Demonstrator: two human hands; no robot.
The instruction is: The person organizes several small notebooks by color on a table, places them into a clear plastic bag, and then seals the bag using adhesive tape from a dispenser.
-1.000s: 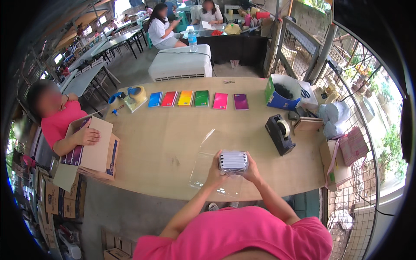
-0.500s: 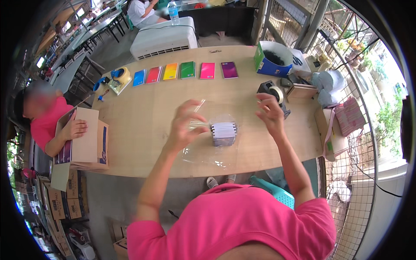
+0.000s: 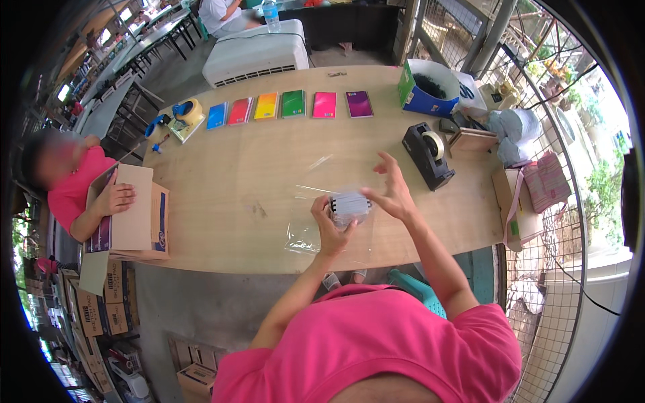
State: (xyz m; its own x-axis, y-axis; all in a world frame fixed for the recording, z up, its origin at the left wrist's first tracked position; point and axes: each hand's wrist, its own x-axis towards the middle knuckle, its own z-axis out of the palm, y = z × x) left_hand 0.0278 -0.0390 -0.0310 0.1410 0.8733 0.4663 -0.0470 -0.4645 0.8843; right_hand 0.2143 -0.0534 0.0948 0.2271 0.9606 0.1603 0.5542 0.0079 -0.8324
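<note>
Left hand (image 3: 328, 232) clamps the stack (image 3: 349, 207) of small notebooks, sitting on clear wrap (image 3: 316, 232) near the surface's (image 3: 235, 181) front edge. Right hand (image 3: 393, 195) is spread, fingers loose, brushing the stack's far side. Risk: the slick wrap may slide and the stack may fan out.

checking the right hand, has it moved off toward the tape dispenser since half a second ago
Yes. The right hand has come back from beside the black tape dispenser to the small stack of pads, which the left hand holds.
</note>
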